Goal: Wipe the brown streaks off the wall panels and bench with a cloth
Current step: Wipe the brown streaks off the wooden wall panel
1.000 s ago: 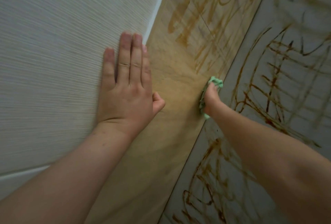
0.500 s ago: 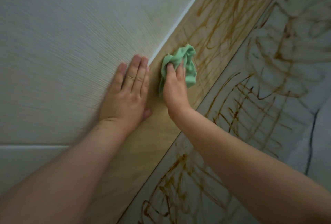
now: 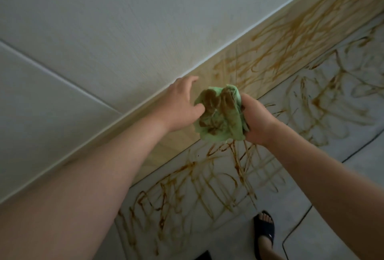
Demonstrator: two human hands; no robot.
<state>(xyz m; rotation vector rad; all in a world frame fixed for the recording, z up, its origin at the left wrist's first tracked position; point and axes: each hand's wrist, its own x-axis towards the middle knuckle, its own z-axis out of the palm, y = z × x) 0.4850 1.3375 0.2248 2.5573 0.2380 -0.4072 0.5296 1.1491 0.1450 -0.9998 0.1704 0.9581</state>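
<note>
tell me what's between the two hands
The green cloth, its face smeared brown. The right hand grips it and the left hand touches its edge with the thumb. The head view shows this.

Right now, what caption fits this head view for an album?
Right hand grips a brown-soiled green cloth, left hand touching it, before the streaked panel.

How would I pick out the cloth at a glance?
Follow the tan wall strip running diagonally across the view down to the right hand, which grips a crumpled cloth. It is the only green thing here, blotched with brown.
</note>
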